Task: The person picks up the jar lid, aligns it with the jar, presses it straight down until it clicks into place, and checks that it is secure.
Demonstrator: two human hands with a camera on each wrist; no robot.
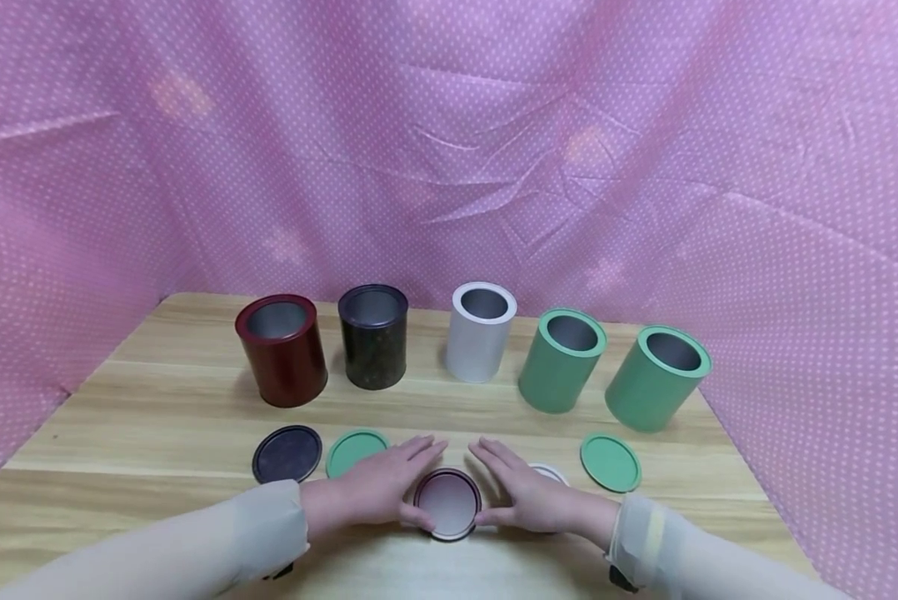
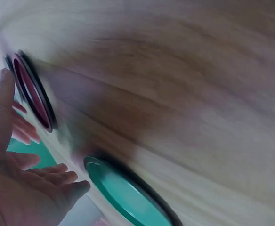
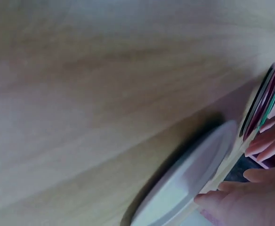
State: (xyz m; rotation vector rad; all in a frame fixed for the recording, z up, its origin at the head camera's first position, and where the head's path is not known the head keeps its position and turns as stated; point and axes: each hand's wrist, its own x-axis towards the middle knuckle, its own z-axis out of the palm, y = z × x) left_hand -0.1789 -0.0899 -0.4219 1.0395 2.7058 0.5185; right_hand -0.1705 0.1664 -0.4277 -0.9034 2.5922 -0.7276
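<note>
Head view: dark-red round metal lid (image 1: 447, 503) lies flat between left hand (image 1: 380, 485) and right hand (image 1: 526, 492); both open, thumbs touching its rim.

Five open tins stand in a row beyond the hands: red tin (image 1: 281, 350), black tin (image 1: 374, 336), white tin (image 1: 481, 331), two green tins (image 1: 561, 360). A black lid (image 1: 287, 454) lies left of the hands, a green lid (image 1: 610, 462) right of them.

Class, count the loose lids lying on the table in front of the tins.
5. Dark lid at far left, green lid beside it, maroon-rimmed lid between both hands, white lid partly hidden under the right hand, green lid at far right.
</note>
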